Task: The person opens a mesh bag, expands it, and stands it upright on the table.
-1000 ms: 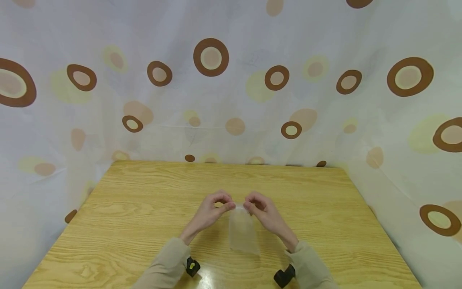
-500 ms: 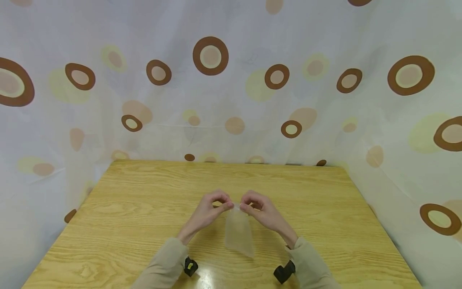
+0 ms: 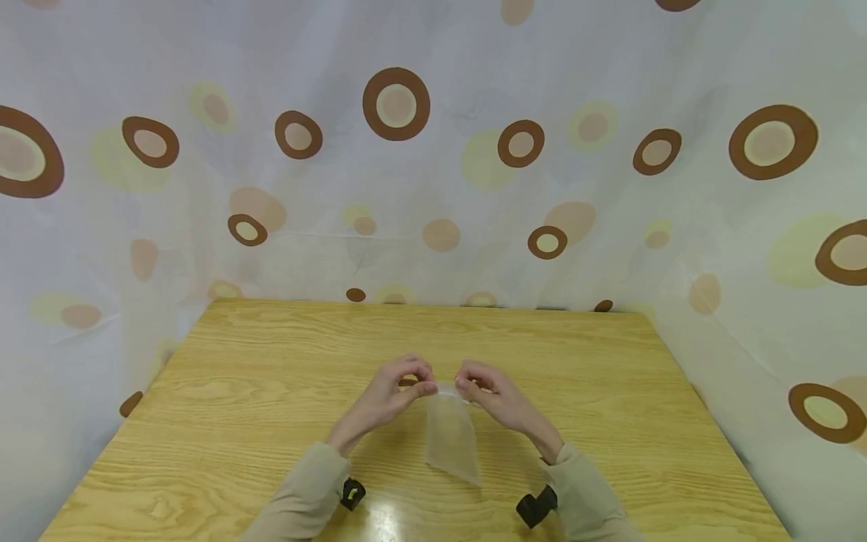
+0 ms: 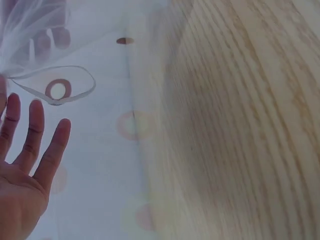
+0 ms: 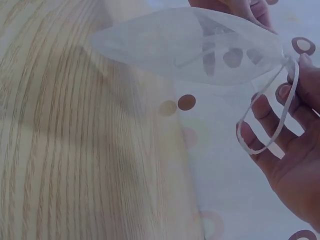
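Observation:
A sheer white drawstring pouch [image 3: 452, 440] hangs by its top over the table, its lower edge slanting. At one top corner, thumb and forefinger of my left hand [image 3: 387, 393] pinch it. My right hand [image 3: 500, 397] pinches the other top corner. Seen from the right wrist, the pouch [image 5: 150, 45] bulges a little, and a white cord loop [image 5: 246, 145] dangles across the spread fingers of the right hand [image 5: 295, 165]. Another cord loop [image 4: 91, 89] shows in the left wrist view beside the left hand [image 4: 30, 170]; the pinching fingertips there are mostly cut off.
Beneath the hands lies a wood-grain table [image 3: 271, 361]. A white curtain [image 3: 447, 188] with brown rings encloses its back and sides. Black wrist cameras sit under both beige sleeves [image 3: 308, 485].
Both hands came slightly closer together, then drew a little apart, showing more of the pouch's top edge. The pouch's lower end has swung slightly left.

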The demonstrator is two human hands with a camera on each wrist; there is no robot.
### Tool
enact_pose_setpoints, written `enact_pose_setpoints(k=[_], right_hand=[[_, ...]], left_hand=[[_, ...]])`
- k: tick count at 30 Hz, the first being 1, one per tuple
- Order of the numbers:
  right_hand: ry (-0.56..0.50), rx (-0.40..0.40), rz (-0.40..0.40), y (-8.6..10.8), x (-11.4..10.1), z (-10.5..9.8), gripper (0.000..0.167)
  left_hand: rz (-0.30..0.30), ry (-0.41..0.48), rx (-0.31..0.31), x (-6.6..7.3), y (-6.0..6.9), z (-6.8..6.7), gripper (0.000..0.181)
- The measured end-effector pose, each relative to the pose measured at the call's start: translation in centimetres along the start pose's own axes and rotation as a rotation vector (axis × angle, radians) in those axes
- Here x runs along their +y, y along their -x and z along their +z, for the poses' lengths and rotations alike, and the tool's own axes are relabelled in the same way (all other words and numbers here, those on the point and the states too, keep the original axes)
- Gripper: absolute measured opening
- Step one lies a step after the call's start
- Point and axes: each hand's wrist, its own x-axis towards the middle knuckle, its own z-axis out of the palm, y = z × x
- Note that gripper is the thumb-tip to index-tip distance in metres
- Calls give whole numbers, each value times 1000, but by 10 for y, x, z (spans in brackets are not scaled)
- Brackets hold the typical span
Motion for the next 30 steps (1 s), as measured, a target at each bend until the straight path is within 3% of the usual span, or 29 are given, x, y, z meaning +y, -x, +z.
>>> enact_pose_setpoints(k=[8, 13, 17, 24, 30], right_hand=[[18, 111, 58, 3, -2, 1, 13], [-54, 143, 68, 3, -5, 3, 8], [-88, 122, 22, 3, -6, 3, 10], [-104, 73, -54, 1, -8, 3, 9], [-66, 31, -92, 0, -8, 3, 7]], left_hand=[[87, 89, -42, 2, 1, 0, 6], [99, 148, 10, 3, 1, 1, 10], [121, 181, 54, 1, 2, 1, 12], [172, 262, 68, 0, 1, 4, 21], [104, 299, 89, 3, 4, 5, 27]])
